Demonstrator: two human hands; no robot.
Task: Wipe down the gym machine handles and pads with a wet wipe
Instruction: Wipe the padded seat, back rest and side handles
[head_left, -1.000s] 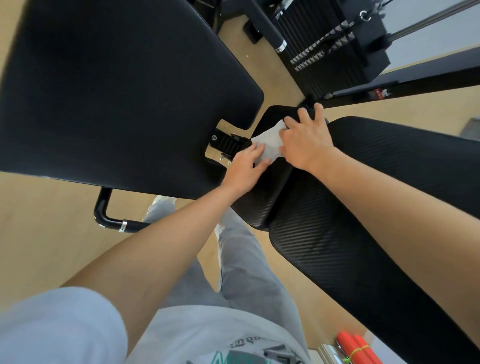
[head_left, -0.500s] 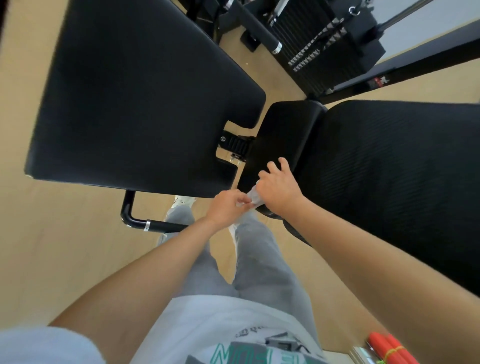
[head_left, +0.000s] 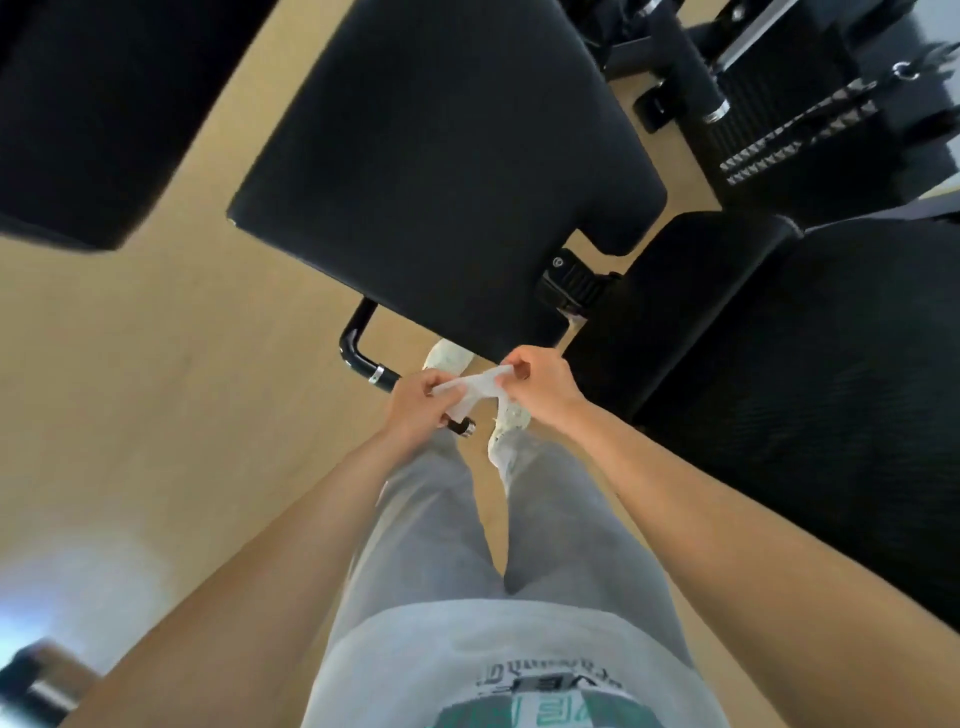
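Both of my hands hold a white wet wipe (head_left: 475, 391) stretched between them in the air above my feet. My left hand (head_left: 415, 410) pinches its lower left end and my right hand (head_left: 540, 384) pinches its upper right end. The wipe touches no pad. A large flat black pad (head_left: 447, 171) lies just beyond my hands. A textured black pad (head_left: 821, 395) and a smaller black pad (head_left: 685, 301) lie to the right. A black handle bar (head_left: 358, 353) with a chrome ring juts out under the flat pad, close to my left hand.
A black weight stack (head_left: 810, 130) and machine frame stand at the upper right. Another black pad (head_left: 98, 114) fills the upper left corner. My legs in grey trousers and white shoes (head_left: 511, 421) stand on the tan floor (head_left: 156, 364) between the pads.
Both hands have come off the small black pad and drawn back toward my body with the wipe, which is now pulled out between them. The view has shifted left and down.
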